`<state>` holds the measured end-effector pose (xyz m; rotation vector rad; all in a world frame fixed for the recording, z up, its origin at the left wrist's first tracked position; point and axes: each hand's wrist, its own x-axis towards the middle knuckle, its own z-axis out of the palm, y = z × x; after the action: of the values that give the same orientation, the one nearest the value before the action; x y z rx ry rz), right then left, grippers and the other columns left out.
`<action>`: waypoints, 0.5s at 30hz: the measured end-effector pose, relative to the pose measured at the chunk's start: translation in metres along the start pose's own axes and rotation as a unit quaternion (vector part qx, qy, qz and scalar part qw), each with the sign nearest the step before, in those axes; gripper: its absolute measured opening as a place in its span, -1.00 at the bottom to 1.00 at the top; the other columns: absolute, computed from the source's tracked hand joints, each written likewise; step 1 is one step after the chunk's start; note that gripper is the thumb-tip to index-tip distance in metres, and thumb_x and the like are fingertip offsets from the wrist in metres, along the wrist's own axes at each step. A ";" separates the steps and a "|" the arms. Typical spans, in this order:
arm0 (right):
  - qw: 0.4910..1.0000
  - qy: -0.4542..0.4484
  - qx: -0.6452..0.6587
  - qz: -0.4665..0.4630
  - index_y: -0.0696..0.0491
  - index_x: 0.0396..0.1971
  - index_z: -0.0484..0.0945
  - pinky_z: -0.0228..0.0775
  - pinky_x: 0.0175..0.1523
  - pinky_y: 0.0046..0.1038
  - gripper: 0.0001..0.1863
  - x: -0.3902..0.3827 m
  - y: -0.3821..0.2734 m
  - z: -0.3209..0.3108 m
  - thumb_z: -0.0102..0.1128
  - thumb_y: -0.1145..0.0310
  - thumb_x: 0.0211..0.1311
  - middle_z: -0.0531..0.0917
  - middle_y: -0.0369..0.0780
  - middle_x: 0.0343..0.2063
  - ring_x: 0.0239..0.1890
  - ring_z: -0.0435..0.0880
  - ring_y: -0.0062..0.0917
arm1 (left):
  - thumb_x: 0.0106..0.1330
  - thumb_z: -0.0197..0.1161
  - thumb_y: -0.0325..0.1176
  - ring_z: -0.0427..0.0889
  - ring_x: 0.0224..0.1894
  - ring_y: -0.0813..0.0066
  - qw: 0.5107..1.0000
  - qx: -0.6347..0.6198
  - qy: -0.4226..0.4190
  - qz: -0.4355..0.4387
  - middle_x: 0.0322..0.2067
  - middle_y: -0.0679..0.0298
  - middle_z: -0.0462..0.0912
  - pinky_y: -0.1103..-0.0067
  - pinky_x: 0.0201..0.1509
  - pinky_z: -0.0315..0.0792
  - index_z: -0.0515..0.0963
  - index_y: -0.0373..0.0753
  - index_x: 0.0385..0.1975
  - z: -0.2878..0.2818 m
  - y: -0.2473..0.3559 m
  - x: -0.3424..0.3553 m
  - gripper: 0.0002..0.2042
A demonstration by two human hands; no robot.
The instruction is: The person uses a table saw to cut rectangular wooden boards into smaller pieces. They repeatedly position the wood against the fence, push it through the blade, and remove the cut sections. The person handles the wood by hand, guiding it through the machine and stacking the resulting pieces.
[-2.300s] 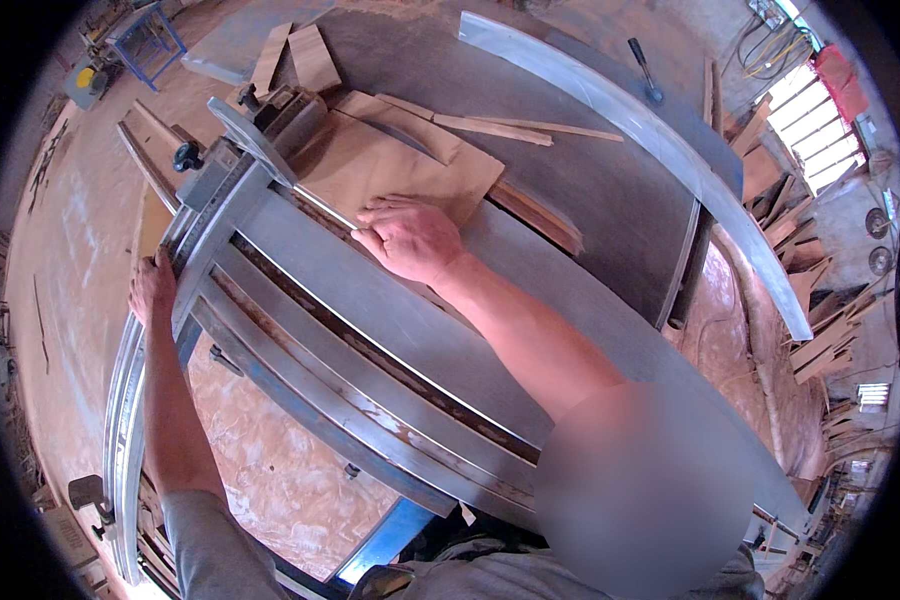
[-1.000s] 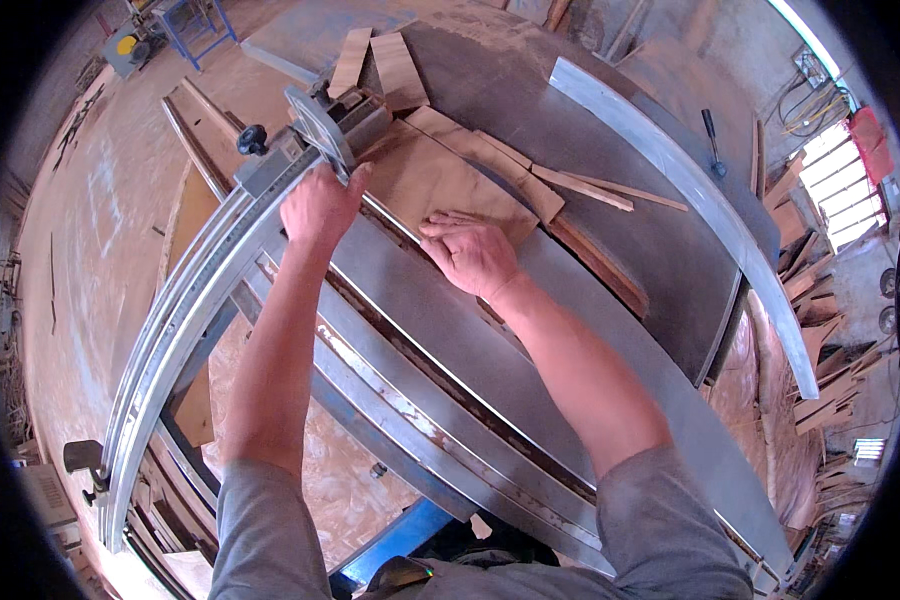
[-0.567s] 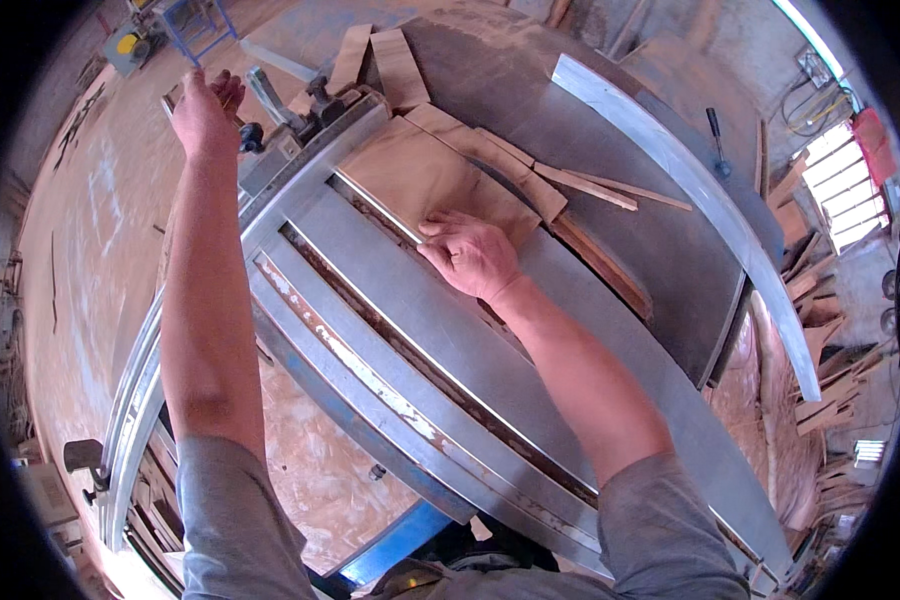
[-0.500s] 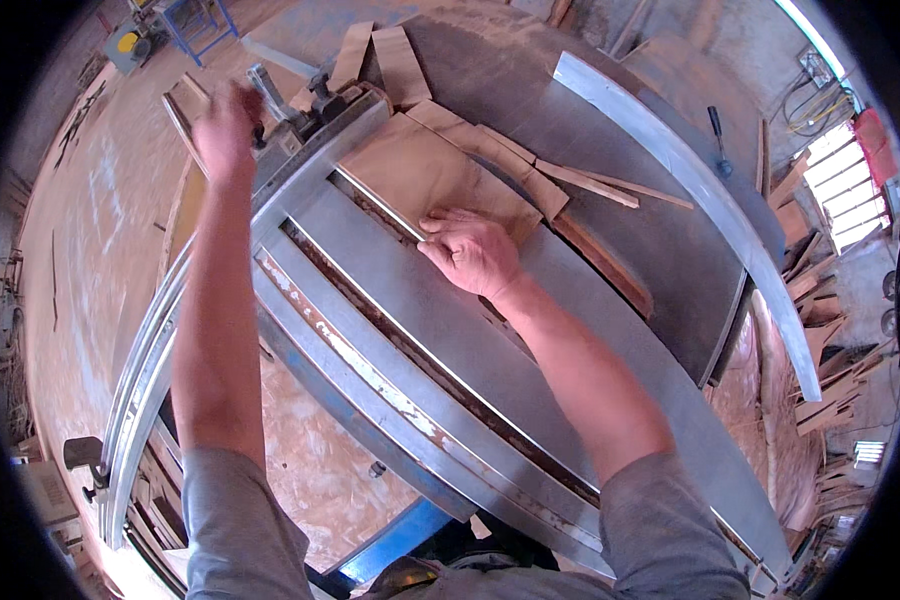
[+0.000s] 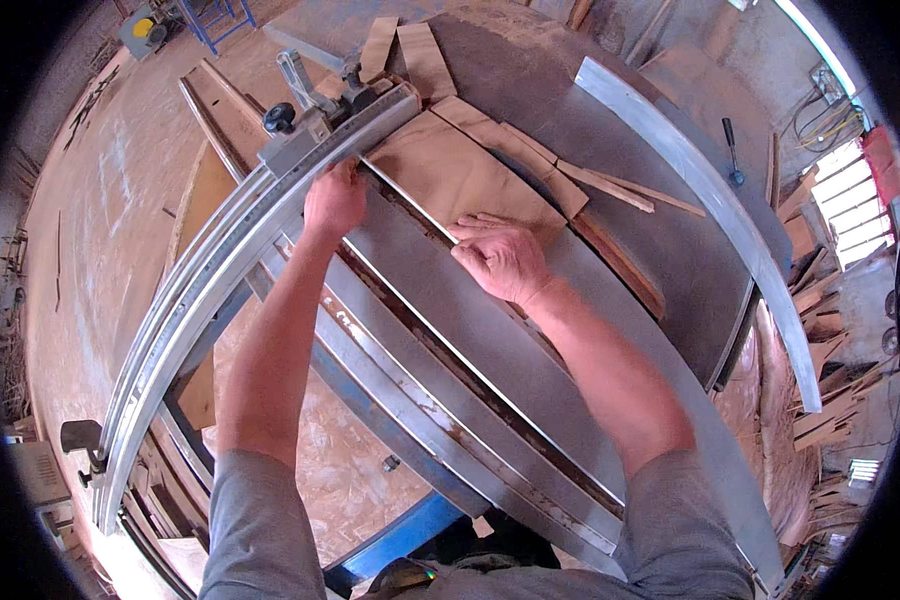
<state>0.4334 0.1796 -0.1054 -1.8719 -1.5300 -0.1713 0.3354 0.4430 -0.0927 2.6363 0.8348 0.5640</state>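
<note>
A flat brown wooden panel (image 5: 450, 165) lies on the grey metal table of a saw bench (image 5: 450, 300), its far-left end against a metal fence (image 5: 300, 170). Along the panel's near edge runs a thin pale line. My right hand (image 5: 500, 258) grips this near edge, fingers over the top and thumb at the side. At the fence, by the panel's near-left corner, my left hand (image 5: 335, 203) is closed with curled fingers; what they hold, if anything, is hidden. A black knob (image 5: 279, 118) and a metal stop (image 5: 305, 80) sit on the fence beyond it.
Wood offcuts (image 5: 425, 60) and thin strips (image 5: 610, 185) lie behind the panel. A long curved-looking metal bar (image 5: 710, 200) rests at the right, near a black-handled tool (image 5: 732, 150). Long slots cross the table. Scrap wood (image 5: 835, 400) is piled at far right.
My left hand has come down and right from beside the fence's knob to the panel's near-left corner. My right hand stays on the panel's near edge. The whole view has shifted slightly.
</note>
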 end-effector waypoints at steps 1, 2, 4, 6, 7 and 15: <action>1.000 -0.001 0.002 0.006 0.10 -0.41 0.70 0.39 0.23 -0.39 -0.70 -0.001 0.000 0.000 0.14 0.19 0.26 0.70 -0.20 -0.13 0.00 0.65 -0.36 | 0.31 -0.03 -0.24 0.54 0.04 -0.11 0.997 0.021 -0.063 -0.041 0.02 -0.06 0.56 0.18 0.12 0.44 0.52 -0.12 0.05 0.002 0.001 0.013 -0.64; 1.000 0.000 -0.005 0.000 0.11 -0.42 0.70 0.41 0.21 -0.38 -0.71 -0.003 0.000 0.000 0.14 0.21 0.26 0.71 -0.19 -0.14 0.00 0.65 -0.35 | 0.30 -0.04 -0.24 0.54 0.05 -0.10 0.996 0.035 -0.074 -0.039 0.02 -0.07 0.56 0.18 0.13 0.43 0.52 -0.13 0.04 0.006 0.004 0.021 -0.64; 1.000 0.002 -0.018 -0.009 0.11 -0.44 0.70 0.45 0.18 -0.36 -0.74 -0.003 -0.003 -0.002 0.15 0.25 0.26 0.71 -0.18 -0.16 0.00 0.66 -0.34 | 0.30 -0.06 -0.25 0.54 0.07 -0.09 0.992 0.065 -0.100 -0.035 0.01 -0.09 0.56 0.18 0.14 0.43 0.52 -0.15 0.03 0.016 0.013 0.032 -0.64; 1.000 0.007 -0.004 -0.001 0.11 -0.44 0.70 0.45 0.18 -0.36 -0.73 -0.003 -0.003 -0.001 0.15 0.24 0.26 0.71 -0.19 -0.16 0.00 0.66 -0.34 | 0.29 -0.08 -0.28 0.53 0.10 -0.05 0.982 0.110 -0.125 -0.084 0.02 -0.09 0.56 0.18 0.18 0.41 0.51 -0.20 0.03 0.021 0.021 0.040 -0.63; 1.000 0.012 -0.008 -0.004 0.11 -0.44 0.70 0.45 0.18 -0.36 -0.73 -0.005 -0.001 -0.001 0.15 0.23 0.26 0.72 -0.19 -0.16 0.00 0.66 -0.34 | 0.29 -0.09 -0.29 0.53 0.11 -0.05 0.983 0.103 -0.118 -0.101 0.03 -0.08 0.56 0.18 0.18 0.40 0.51 -0.22 0.03 0.022 0.026 0.041 -0.63; 0.999 -0.005 0.047 -0.008 0.06 -0.47 0.68 0.41 0.23 -0.37 -0.73 -0.034 -0.021 0.004 0.22 0.16 0.21 0.73 -0.23 -0.21 0.01 0.66 -0.42 | 0.29 0.00 0.08 0.54 0.08 -0.05 0.980 0.114 -0.124 -0.104 -0.04 -0.12 0.59 0.23 0.16 0.40 0.59 -0.34 -0.13 0.012 -0.010 0.015 -0.47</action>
<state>0.4031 0.1557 -0.1161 -1.7904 -1.5337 -0.0956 0.3473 0.4576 -0.1035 2.6962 1.1338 0.0858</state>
